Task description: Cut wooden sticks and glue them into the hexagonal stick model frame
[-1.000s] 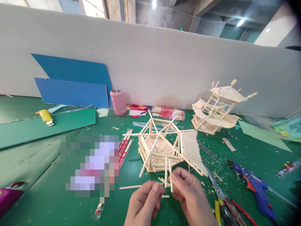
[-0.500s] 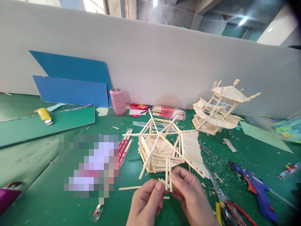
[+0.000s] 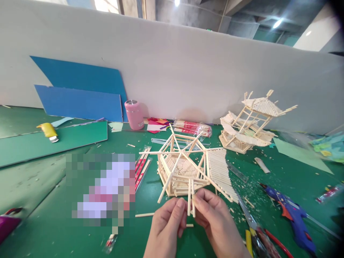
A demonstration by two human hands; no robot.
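A six-sided frame of pale wooden sticks [image 3: 185,168] stands on the green table before me. Its right side carries a fan-shaped panel [image 3: 219,168] of sticks laid close together. Two sticks [image 3: 189,193] project from its front edge toward me, side by side with a narrow gap. Pinched at thumb and forefinger, my right hand [image 3: 215,218] grips the right one of the pair. My left hand [image 3: 169,222] is also closed in a pinch beside the left one; the short stick in its fingers is mostly hidden. Loose stick pieces [image 3: 145,215] lie beneath and beside the hands.
On the right lie scissors [image 3: 248,215] and a blue glue gun [image 3: 292,215]. A second stick model [image 3: 247,125] stands behind them. Bagged sticks [image 3: 192,128], a pink flask [image 3: 134,114] and blue boards [image 3: 80,100] line the back. A yellow cutter [image 3: 48,132] lies left.
The short stick between my hands has slipped from sight behind the fingers. My left fingers have moved slightly closer to the paired sticks. The view has shifted a little; the frame stays in place.
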